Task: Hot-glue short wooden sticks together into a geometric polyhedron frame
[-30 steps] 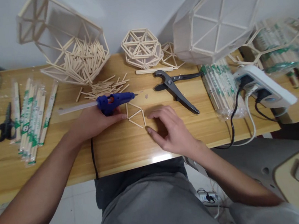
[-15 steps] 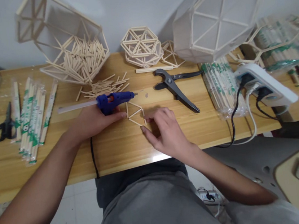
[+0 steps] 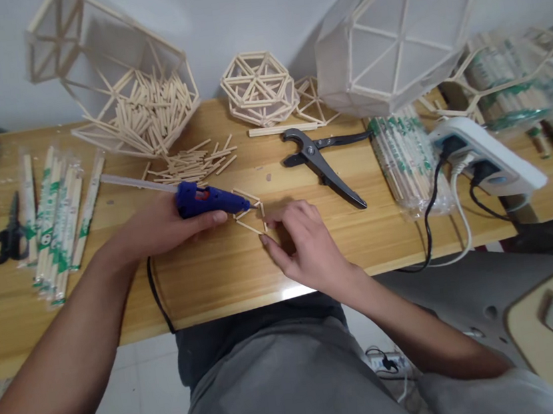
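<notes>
My left hand [image 3: 165,226] is wrapped round a blue hot glue gun [image 3: 211,198], and a long translucent glue stick [image 3: 137,182] sticks out of its back. The gun's nozzle is at the upper right corner of a small frame of wooden sticks [image 3: 249,228] lying on the table. My right hand [image 3: 305,240] is bent at the frame's right side, its thumb at the lower corner and its fingertips against the short upright stick [image 3: 263,216]. Part of the frame is hidden behind the gun.
Cut sticks [image 3: 195,162] lie loose behind the gun, and more fill a stick-built basket [image 3: 194,86]. Pliers [image 3: 325,167], a small stick ball [image 3: 258,88] and a white power strip [image 3: 492,157] are on the right and back. Scissors [image 3: 7,240] and wrapped chopsticks [image 3: 57,227] lie left.
The glue gun has tipped nozzle-down and moved right and toward me, so its tip now meets the frame's upper right corner. My right hand has stayed almost in place.
</notes>
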